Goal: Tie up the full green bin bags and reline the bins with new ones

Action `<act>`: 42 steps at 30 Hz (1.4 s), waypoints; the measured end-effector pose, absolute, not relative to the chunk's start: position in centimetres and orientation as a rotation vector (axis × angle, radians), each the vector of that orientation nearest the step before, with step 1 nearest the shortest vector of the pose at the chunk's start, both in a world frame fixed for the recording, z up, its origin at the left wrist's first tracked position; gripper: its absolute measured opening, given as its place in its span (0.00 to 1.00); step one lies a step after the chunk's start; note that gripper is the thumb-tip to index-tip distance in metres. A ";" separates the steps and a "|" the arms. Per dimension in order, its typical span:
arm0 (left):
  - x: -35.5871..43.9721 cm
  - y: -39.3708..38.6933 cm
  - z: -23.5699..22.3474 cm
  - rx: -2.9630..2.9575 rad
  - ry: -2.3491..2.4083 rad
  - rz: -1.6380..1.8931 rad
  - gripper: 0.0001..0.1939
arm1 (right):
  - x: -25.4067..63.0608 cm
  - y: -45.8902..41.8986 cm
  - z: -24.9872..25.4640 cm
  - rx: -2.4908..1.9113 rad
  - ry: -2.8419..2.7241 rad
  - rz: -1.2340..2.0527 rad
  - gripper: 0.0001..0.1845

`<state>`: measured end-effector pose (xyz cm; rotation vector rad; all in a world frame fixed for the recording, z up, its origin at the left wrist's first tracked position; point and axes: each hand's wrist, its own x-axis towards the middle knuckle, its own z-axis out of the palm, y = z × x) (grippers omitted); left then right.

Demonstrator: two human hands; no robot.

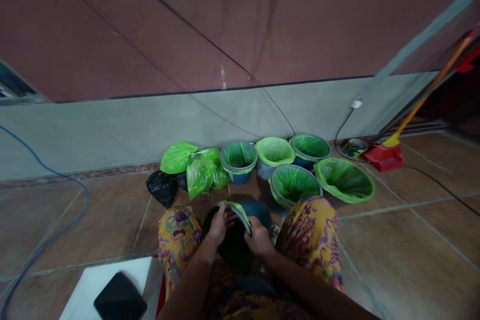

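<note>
Between my knees a blue trash bin [258, 211] is tilted with its dark opening toward me. Bright green liner shows along a grey ring [242, 212] at its far edge. My left hand [220, 224] grips the ring on its left part, its fingers partly inside the opening. On the right part of the ring, my right hand [258, 236] is closed, thumb on top. Whether the ring is seated on the bin all round cannot be made out, as the near side is dark.
Several lined bins [296, 185] stand ahead by the wall. Tied green bags [200, 172] and a black bag [161, 187] lie left of them. A red dustpan [386, 156] and cable are at right. A white box [97, 285] bears a black object [120, 297]; a blue hose [80, 210] runs left.
</note>
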<state>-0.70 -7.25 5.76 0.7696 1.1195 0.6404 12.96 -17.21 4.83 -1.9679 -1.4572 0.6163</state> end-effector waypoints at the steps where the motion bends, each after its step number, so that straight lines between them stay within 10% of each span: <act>1: -0.8 -7.2 5.8 0.720 1.101 0.648 0.29 | 12.9 -17.8 4.6 -1.957 -1.488 0.648 0.16; 19: -0.3 -8.6 3.1 0.967 1.251 0.741 0.07 | 13.3 -16.8 3.5 -1.800 -1.375 1.066 0.04; 35: -0.4 -8.6 3.5 1.376 1.151 0.684 0.09 | 14.1 -12.4 3.6 -2.002 -1.089 1.121 0.15; 42: -0.9 -8.9 4.1 1.840 1.165 0.389 0.09 | 12.5 -10.4 3.6 -1.967 -0.776 1.260 0.04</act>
